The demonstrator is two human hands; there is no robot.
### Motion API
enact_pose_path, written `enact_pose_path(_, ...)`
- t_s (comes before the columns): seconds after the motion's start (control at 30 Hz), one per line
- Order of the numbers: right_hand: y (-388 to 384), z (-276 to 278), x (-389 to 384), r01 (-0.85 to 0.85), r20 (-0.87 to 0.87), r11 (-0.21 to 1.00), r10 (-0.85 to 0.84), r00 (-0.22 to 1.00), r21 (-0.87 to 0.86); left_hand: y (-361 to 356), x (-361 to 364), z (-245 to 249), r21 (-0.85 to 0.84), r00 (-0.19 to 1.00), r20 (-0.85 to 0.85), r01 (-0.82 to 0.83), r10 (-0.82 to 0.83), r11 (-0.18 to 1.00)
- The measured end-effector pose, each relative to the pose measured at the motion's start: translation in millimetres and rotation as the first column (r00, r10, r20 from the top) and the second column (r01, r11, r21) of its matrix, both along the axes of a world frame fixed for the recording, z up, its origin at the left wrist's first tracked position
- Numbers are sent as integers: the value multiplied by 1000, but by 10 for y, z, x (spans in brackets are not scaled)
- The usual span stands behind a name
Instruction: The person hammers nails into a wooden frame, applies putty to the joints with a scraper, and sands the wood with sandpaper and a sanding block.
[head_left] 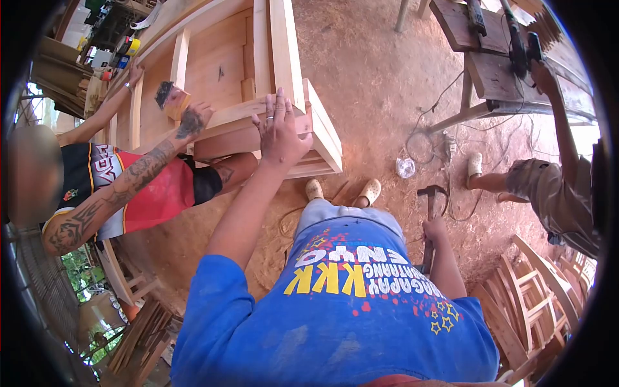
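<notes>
My left hand [282, 134] rests on the corner of a large wooden frame [284, 51], its fingers apart over the edge and a ring on one of them. Down by my right side, my right hand [435, 231] is wrapped round the handle of a hammer [431, 200], whose dark head points away from me. The frame has pale rails over a brown panel. A co-worker's tattooed hand [195, 117] lies on the same frame, left of my left hand, beside a small orange and black item [172, 100].
Another person at the right holds a tool on a wooden bench [496, 77]. Cords and a clear plastic item [405, 168] lie on the dirt floor. Wooden chair-like frames [529, 297] stand at the lower right, and wood strips [138, 335] lie at the lower left.
</notes>
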State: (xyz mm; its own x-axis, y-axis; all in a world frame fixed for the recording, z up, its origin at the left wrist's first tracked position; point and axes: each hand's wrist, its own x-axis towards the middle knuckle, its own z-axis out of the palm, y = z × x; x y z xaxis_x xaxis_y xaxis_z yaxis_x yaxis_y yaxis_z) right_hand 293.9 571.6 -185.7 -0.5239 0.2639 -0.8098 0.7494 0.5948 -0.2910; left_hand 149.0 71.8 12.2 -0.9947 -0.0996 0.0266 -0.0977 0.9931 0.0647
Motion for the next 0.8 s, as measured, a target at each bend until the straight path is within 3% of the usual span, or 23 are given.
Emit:
enact_pose_path(0.13,56,-214,-50,-91,-12,995,92,996,44,-31,44,-20,4,999,-22,43,-43,999)
enact_pose_path(0.27,-44,-211,282,-26,-84,999,29,996,42,-249,82,-88,-24,985,-57,162,-164,986)
enact_pose_path(0.3,-83,-177,397,-1,-84,1000,2,996,15,-271,99,21,-17,973,-133,189,-189,982)
enact_pose_path(0.4,-207,-280,886,165,-10,986,-165,986,30,-789,-122,236,392,930,-140,368,-341,843)
enact_pose_path(0.43,-189,-442,1109,209,14,977,-210,978,48,-958,-264,170,325,902,-385,331,-196,886)
enact_pose_path(0.5,-283,-530,1441,231,30,967,-236,971,109,-1654,-720,174,353,945,-308,218,-108,910)
enact_pose_path(0.53,-358,-503,1612,211,24,966,-217,976,147,-1901,-933,269,336,984,-176,40,21,941)
enact_pose_path(0.6,-598,-271,1984,235,38,954,-246,969,188,-2590,-1415,77,161,984,-140,-88,111,983)
enact_pose_path(0.63,-879,25,2003,279,44,942,-291,956,188,-2871,-1664,-29,13,989,54,-139,138,990)
enact_pose_path(0.67,-1121,246,2016,325,44,927,-339,940,185,-3100,-1874,-123,-147,956,230,-152,183,977)
enact_pose_path(0.73,-1382,230,2282,292,38,922,-311,950,254,-3411,-2136,-397,-171,912,385,-81,142,982)
enact_pose_path(0.8,-1693,181,2600,318,17,893,-341,940,319,-3476,-2303,-613,-199,890,437,-42,127,979)
